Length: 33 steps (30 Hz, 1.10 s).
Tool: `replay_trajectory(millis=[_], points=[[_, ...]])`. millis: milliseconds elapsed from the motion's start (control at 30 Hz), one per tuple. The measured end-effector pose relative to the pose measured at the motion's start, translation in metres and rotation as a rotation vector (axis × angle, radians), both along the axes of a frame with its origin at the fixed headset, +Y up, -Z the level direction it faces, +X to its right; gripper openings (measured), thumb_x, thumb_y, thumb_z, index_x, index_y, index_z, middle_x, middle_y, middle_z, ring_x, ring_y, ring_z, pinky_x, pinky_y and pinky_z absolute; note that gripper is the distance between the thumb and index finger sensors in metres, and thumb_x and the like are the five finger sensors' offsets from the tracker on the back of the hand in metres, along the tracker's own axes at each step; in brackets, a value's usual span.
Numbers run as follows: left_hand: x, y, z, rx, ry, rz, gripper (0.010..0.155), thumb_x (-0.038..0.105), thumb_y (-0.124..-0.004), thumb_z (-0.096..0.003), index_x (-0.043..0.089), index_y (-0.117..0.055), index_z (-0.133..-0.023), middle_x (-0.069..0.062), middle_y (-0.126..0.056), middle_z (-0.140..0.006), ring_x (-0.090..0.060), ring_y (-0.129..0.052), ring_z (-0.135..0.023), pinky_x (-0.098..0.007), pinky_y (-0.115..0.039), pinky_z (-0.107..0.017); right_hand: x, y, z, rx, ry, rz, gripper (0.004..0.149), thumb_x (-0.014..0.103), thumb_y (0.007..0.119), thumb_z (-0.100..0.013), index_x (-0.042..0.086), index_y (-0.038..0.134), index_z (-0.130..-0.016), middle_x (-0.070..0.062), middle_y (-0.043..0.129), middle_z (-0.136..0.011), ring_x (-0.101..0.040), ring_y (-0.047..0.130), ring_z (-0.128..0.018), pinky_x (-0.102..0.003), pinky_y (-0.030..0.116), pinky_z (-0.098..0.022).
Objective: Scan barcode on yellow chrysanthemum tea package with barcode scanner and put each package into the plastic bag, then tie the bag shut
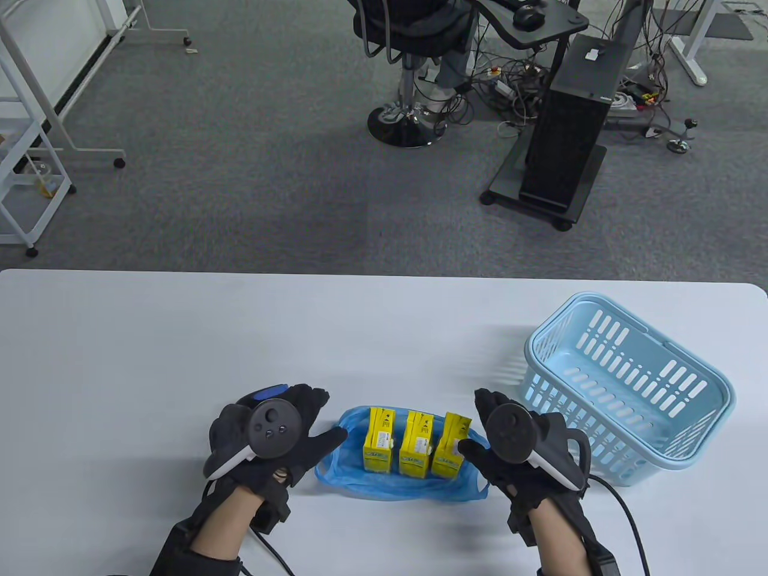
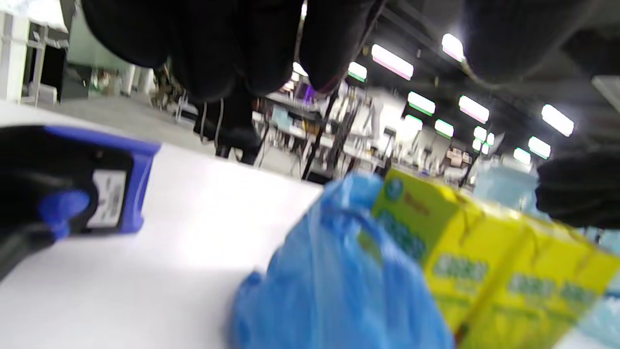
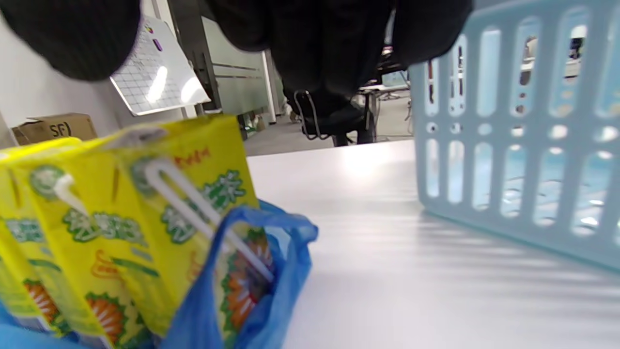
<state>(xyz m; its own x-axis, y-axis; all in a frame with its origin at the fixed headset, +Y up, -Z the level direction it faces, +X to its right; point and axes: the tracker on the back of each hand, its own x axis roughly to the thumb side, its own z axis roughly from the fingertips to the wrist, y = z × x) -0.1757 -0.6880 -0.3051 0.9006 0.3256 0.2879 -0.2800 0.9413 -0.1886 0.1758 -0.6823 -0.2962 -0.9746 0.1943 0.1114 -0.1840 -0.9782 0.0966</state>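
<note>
Three yellow chrysanthemum tea packages [image 1: 414, 447] stand upright inside the open blue plastic bag [image 1: 401, 487] on the white table [image 1: 180, 336]. Left hand [image 1: 270, 444] and right hand [image 1: 510, 444] flank the bag, fingers spread, gripping nothing. The bag is not yet tied.

We see three tea packages [image 1: 414, 444] standing side by side in the plastic bag [image 1: 360, 480], which lies on the table [image 1: 180, 336] toward six o'clock. Our left hand [image 1: 270, 444] sits at the bag's nine o'clock, our right hand [image 1: 516, 444] at its three. The basket [image 1: 630, 384] stands at three o'clock of the right hand. The barcode scanner [image 2: 72, 194] lies beneath the left hand.
</note>
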Motion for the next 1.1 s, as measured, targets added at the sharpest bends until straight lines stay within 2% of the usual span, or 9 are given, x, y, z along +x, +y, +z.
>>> replay_trajectory(millis=[100, 167, 333, 433, 567, 633, 833, 967, 1100], points=[[0.004, -0.010, -0.002, -0.071, -0.043, -0.049, 0.091, 0.079, -0.068, -0.0433, 0.012, -0.078, -0.104, -0.023, -0.066, -0.113, -0.055, -0.067, -0.103, -0.069, -0.059, -0.066, 0.008, -0.010, 0.006, -0.046, -0.021, 0.008, 0.095, 0.060, 0.075, -0.034, 0.010, 0.045, -0.109, -0.015, 0.064, -0.103, -0.036, 0.072, -0.094, -0.059, 0.060, -0.068], [0.006, -0.016, -0.003, -0.027, -0.064, -0.060, 0.097, 0.085, -0.065, -0.0415, 0.011, -0.079, -0.103, -0.022, -0.072, -0.110, -0.052, -0.074, -0.099, -0.068, -0.064, -0.064, 0.012, -0.022, 0.011, -0.084, -0.028, -0.005, 0.097, 0.062, 0.075, -0.034, 0.009, 0.044, -0.110, -0.016, 0.062, -0.105, -0.038, 0.070, -0.096, -0.060, 0.059, -0.069], [0.007, -0.040, -0.005, -0.149, -0.073, -0.154, 0.101, 0.087, -0.066, -0.0400, 0.009, -0.081, -0.103, -0.024, -0.074, -0.109, -0.054, -0.077, -0.097, -0.068, -0.066, -0.063, 0.013, -0.047, 0.007, -0.172, -0.050, 0.041, 0.099, 0.063, 0.074, -0.034, 0.008, 0.041, -0.109, -0.015, 0.064, -0.103, -0.038, 0.071, -0.095, -0.060, 0.060, -0.068], [0.009, -0.048, -0.006, -0.188, -0.077, -0.163, 0.089, 0.079, -0.073, -0.0430, 0.009, -0.086, -0.096, -0.022, -0.077, -0.106, -0.052, -0.081, -0.095, -0.067, -0.067, -0.062, 0.008, -0.056, 0.005, -0.176, -0.045, 0.060, 0.093, 0.059, 0.075, -0.036, 0.009, 0.044, -0.108, -0.009, 0.074, -0.095, -0.034, 0.078, -0.090, -0.058, 0.063, -0.067], [0.014, -0.047, -0.008, -0.148, -0.041, -0.143, 0.047, 0.049, -0.082, -0.0483, 0.017, -0.094, -0.081, -0.013, -0.087, -0.098, -0.042, -0.091, -0.088, -0.060, -0.072, -0.060, 0.006, -0.060, 0.004, -0.164, -0.048, 0.066, 0.076, 0.041, 0.077, -0.039, 0.011, 0.051, -0.104, 0.001, 0.085, -0.076, -0.024, 0.090, -0.077, -0.053, 0.070, -0.064], [0.014, -0.041, -0.007, -0.118, -0.034, -0.107, 0.041, 0.044, -0.082, -0.0485, 0.018, -0.095, -0.078, -0.010, -0.089, -0.095, -0.039, -0.093, -0.086, -0.058, -0.074, -0.059, 0.009, -0.055, 0.004, -0.096, -0.048, 0.039, 0.068, 0.033, 0.078, -0.038, 0.013, 0.058, -0.101, 0.004, 0.088, -0.068, -0.020, 0.093, -0.071, -0.050, 0.073, -0.062], [-0.007, 0.001, -0.005, -0.022, 0.033, 0.238, 0.042, 0.043, -0.081, -0.0493, 0.016, -0.095, -0.078, -0.011, -0.091, -0.093, -0.038, -0.095, -0.083, -0.058, -0.075, -0.058, 0.020, -0.008, 0.006, 0.072, -0.057, -0.247, 0.069, 0.032, 0.077, -0.038, 0.012, 0.059, -0.101, 0.003, 0.088, -0.067, -0.021, 0.093, -0.072, -0.051, 0.072, -0.063], [-0.019, 0.029, 0.001, 0.007, 0.026, 0.411, 0.041, 0.042, -0.081, -0.0497, 0.016, -0.095, -0.078, -0.012, -0.090, -0.093, -0.039, -0.094, -0.083, -0.058, -0.074, -0.058, 0.024, 0.015, 0.011, 0.141, -0.042, -0.285, 0.068, 0.032, 0.077, -0.038, 0.014, 0.060, -0.101, 0.003, 0.088, -0.068, -0.021, 0.092, -0.073, -0.051, 0.071, -0.063], [-0.022, 0.044, 0.007, 0.040, 0.009, 0.502, 0.041, 0.042, -0.081, -0.0504, 0.016, -0.095, -0.079, -0.012, -0.090, -0.094, -0.039, -0.094, -0.083, -0.058, -0.074, -0.058, 0.023, 0.038, 0.014, 0.183, -0.002, -0.353, 0.066, 0.031, 0.077, -0.038, 0.014, 0.062, -0.100, 0.002, 0.088, -0.068, -0.022, 0.092, -0.074, -0.052, 0.071, -0.064]])
